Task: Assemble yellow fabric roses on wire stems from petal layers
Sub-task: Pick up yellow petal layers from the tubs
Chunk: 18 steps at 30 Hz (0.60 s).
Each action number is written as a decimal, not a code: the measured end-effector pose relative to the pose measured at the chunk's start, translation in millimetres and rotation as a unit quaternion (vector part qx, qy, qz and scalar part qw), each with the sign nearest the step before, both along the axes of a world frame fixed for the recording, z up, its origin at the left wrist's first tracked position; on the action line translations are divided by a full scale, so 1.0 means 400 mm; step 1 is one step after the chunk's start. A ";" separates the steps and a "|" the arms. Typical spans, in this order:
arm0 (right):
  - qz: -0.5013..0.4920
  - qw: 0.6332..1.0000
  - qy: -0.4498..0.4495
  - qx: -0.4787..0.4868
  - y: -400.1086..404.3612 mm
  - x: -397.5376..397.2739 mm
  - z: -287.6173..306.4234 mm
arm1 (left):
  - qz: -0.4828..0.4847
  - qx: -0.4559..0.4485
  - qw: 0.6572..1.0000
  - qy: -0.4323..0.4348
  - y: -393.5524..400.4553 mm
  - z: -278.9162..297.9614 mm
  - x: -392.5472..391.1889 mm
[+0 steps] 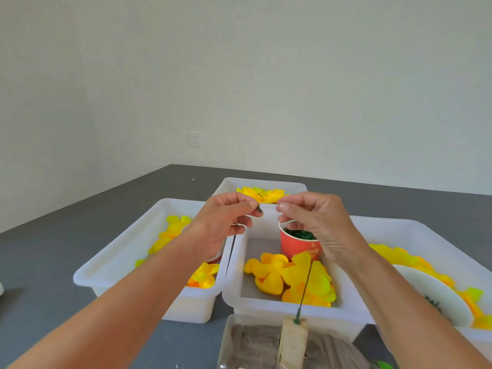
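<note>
My left hand (229, 218) pinches the top of a thin green wire stem (231, 253) that hangs down past the wrist. My right hand (316, 225) is level with it, a short gap to the right, with thumb and fingertips pressed together. Whether they hold anything is too small to tell. Loose yellow petal layers (271, 278) lie in the centre white tray (266, 311) below both hands. A second wire stem (304, 288) stands stuck in a foam block (294, 339) at the front.
White trays with yellow petals stand at the left (119, 262), right (431, 230) and back (231, 183). A red paper cup (295, 247) of green pieces stands in the centre tray. A white bowl (436, 294) rests in the right tray. The foam block stands in a clear container (239, 342).
</note>
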State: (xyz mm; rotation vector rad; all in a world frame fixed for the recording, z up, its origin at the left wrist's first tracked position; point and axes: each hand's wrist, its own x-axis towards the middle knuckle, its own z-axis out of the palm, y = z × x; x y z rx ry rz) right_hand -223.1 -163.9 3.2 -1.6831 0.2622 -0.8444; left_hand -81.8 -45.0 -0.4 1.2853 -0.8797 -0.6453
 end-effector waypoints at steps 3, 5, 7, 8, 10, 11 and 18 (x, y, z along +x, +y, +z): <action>0.004 0.999 0.021 -0.038 0.036 -0.022 0.021 | -0.009 0.021 0.999 -0.049 0.003 0.012 -0.053; -0.011 0.997 0.030 -0.075 0.051 -0.038 0.028 | -0.011 0.018 0.998 -0.065 0.007 0.019 -0.080; -0.023 0.994 0.034 -0.103 0.061 -0.055 0.033 | -0.007 0.008 0.997 -0.074 0.014 0.025 -0.097; -0.025 0.993 0.033 -0.113 0.065 -0.064 0.036 | -0.006 0.002 0.997 -0.075 0.018 0.027 -0.103; -0.023 0.992 0.030 -0.120 0.072 -0.081 0.038 | -0.014 -0.009 0.997 -0.071 0.025 0.027 -0.114; -0.020 0.993 0.026 -0.116 0.076 -0.088 0.038 | -0.019 -0.014 0.998 -0.065 0.029 0.026 -0.118; -0.041 0.999 -0.021 -0.007 0.075 -0.131 0.030 | -0.002 -0.042 0.997 -0.062 0.056 -0.004 -0.166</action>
